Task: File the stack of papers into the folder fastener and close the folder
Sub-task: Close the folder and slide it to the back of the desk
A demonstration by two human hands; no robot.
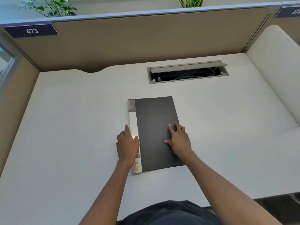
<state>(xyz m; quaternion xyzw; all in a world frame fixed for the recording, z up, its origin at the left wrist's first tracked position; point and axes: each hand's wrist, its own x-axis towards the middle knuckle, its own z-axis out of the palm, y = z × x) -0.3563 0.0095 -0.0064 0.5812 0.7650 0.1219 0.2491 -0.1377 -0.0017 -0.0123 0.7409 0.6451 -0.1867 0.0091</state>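
Two hands rest on the thin dark-grey plastic folder with a clear label spine (155, 132), lying shut, flat, mid-desk on the white desk (65, 127). Our left hand (127, 144) lies flat on the spine edge; our right hand (178, 140) is spread w/ fingers wide on the cover, gripping nothing. We judge it light, bendy, prob. slippery; best taken at the stiffer spine. No papers visible.

Office: numbered cubicle partition (129, 41), desk (65, 127).
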